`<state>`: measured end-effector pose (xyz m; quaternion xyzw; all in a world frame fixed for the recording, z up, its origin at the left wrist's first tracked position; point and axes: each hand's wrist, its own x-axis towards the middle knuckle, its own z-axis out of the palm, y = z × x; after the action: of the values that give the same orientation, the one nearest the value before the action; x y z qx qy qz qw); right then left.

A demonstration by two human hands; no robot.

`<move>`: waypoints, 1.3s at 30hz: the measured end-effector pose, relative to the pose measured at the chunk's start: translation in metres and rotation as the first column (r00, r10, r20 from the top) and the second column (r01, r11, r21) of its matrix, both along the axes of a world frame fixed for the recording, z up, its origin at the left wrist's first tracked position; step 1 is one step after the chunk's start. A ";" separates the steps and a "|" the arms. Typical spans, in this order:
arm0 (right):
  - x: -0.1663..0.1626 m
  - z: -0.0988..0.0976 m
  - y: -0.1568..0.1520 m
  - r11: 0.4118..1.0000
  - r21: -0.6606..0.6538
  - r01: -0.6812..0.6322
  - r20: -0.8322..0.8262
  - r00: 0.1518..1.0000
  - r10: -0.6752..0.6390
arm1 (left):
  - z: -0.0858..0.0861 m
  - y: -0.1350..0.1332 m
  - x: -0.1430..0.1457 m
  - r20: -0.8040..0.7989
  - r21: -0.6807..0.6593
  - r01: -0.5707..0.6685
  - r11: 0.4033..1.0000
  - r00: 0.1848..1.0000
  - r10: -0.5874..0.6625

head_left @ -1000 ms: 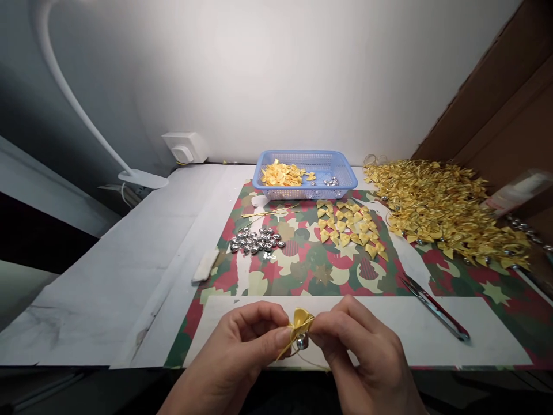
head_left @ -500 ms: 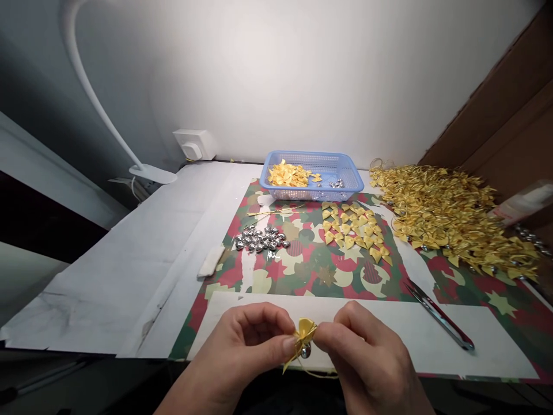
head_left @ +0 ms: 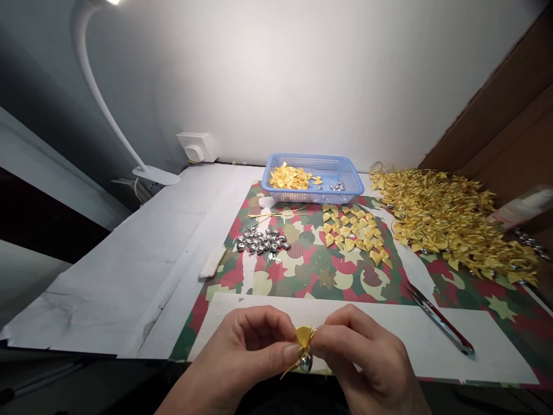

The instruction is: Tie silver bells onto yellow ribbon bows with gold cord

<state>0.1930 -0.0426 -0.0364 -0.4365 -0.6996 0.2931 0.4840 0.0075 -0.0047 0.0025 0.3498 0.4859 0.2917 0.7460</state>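
Observation:
Between my two hands, over the front edge of the table, is a yellow ribbon bow [head_left: 303, 335] with a silver jingle bell [head_left: 306, 362] hanging just below it. My left hand [head_left: 259, 346] pinches the bow's left side between thumb and index finger. On the other side, the thumb and index finger of my right hand [head_left: 363, 351] are closed on the thin gold cord [head_left: 313, 332] at the bow. A loose cord end sticks out below my left thumb. Where the cord passes behind the fingertips is hidden.
A pile of silver bells [head_left: 261, 241] and rows of yellow bows [head_left: 354, 227] lie on the patterned sheet [head_left: 311, 271]. Behind stands a blue basket [head_left: 313, 197]. Tweezers [head_left: 440, 317] lie right, below a heap of finished-looking bows [head_left: 449, 219]. A lamp [head_left: 103, 98] stands left.
The bow and bell have turned slightly, and the bell now shows more fully below the bow. My right hand has shifted a little to the left. The cord loop underneath is less visible.

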 end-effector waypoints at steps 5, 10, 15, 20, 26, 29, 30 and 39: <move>0.001 0.000 -0.001 0.998 -0.017 0.057 -0.012 0.998 -0.057 | 0.007 0.001 0.005 -0.051 0.042 -0.055 0.998 0.997 0.057; -0.010 0.001 -0.008 0.969 -0.030 0.246 0.081 0.967 -0.243 | 0.008 0.001 0.011 -0.068 0.095 -0.080 0.992 0.994 0.086; -0.008 0.004 -0.009 0.961 0.093 0.259 0.184 0.944 -0.272 | 0.003 0.000 0.006 -0.165 0.239 -0.048 0.970 0.982 0.089; 0.002 0.009 -0.003 0.956 0.218 0.198 0.206 0.948 -0.243 | 0.005 -0.003 0.005 -0.366 0.415 0.004 0.910 0.916 0.163; -0.011 0.013 -0.001 0.954 0.256 0.154 0.203 0.957 -0.209 | 0.015 -0.010 0.014 -0.407 0.518 -0.006 0.855 0.878 0.253; -0.012 0.015 0.000 0.940 0.283 0.192 0.200 0.946 -0.254 | 0.014 -0.012 0.015 -0.400 0.566 -0.038 0.823 0.861 0.315; -0.012 0.016 0.001 0.939 0.280 0.198 0.198 0.946 -0.259 | 0.013 -0.013 0.015 -0.406 0.578 -0.032 0.815 0.856 0.321; -0.005 0.014 0.000 0.981 0.082 0.179 0.143 0.972 -0.189 | 0.013 -0.013 0.012 -0.400 0.611 -0.013 0.791 0.857 0.323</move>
<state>0.1878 -0.0430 -0.0224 -0.5034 -0.7001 0.1894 0.4696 0.0194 -0.0180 0.0155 0.5786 0.5723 0.3977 0.4238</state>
